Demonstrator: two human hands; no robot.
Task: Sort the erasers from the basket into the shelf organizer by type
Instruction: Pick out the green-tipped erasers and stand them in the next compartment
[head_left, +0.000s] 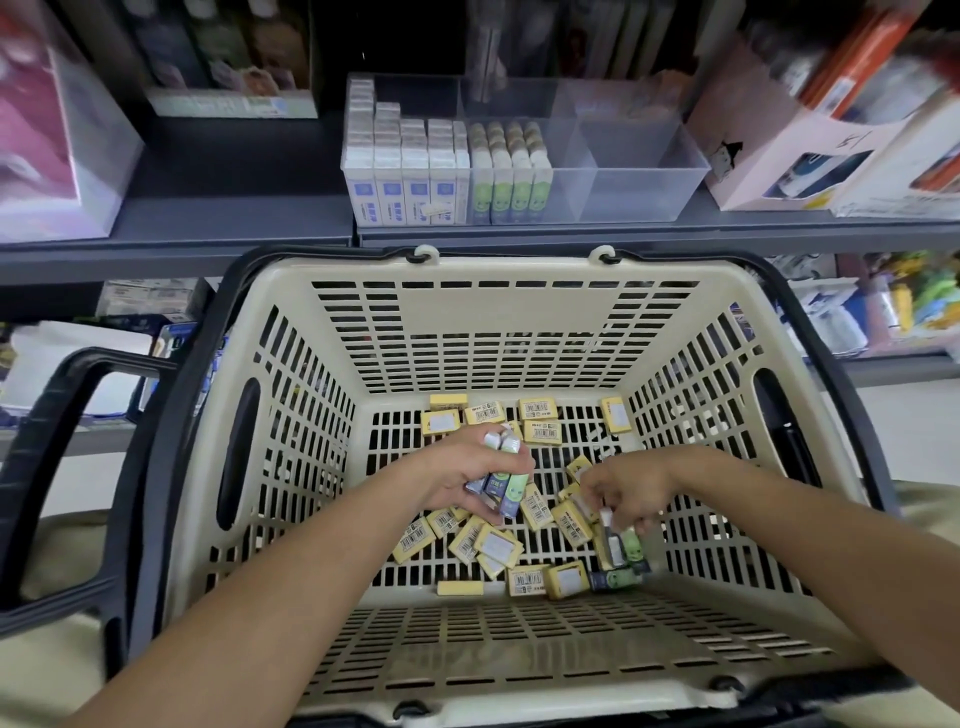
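From the head view, both my arms reach down into the beige slotted basket (291, 296), which sits just in front of the grey shelf (234, 208).

My left hand (467, 467) is curled round a small bundle of stick erasers (503, 486). Their white caps poke out at the far side of my fist. The printed sleeves, one green and the others bluish, show at the near side.

My right hand (631, 488) is lower and to the right, its fingertips pinching another green stick eraser (618, 543) close to the basket floor. It is motion-blurred, so I cannot tell whether I hold one or two there. A dark stick eraser (615, 579) lies on the floor just near of that hand.

Yellow block erasers (540, 431) with barcode labels are scattered over the basket floor. One cluster lies at the far side and a looser heap under and between my hands.

The clear shelf organizer (644, 171) stands on the shelf beyond the basket. Its left compartment is packed with white boxed erasers (415, 171). The next compartment holds rows of upright green stick erasers (511, 171). The right compartments look clear through.

The basket's black handle (52, 415) hangs folded down on the left. A pink box (753, 156) stands just right of the organizer.
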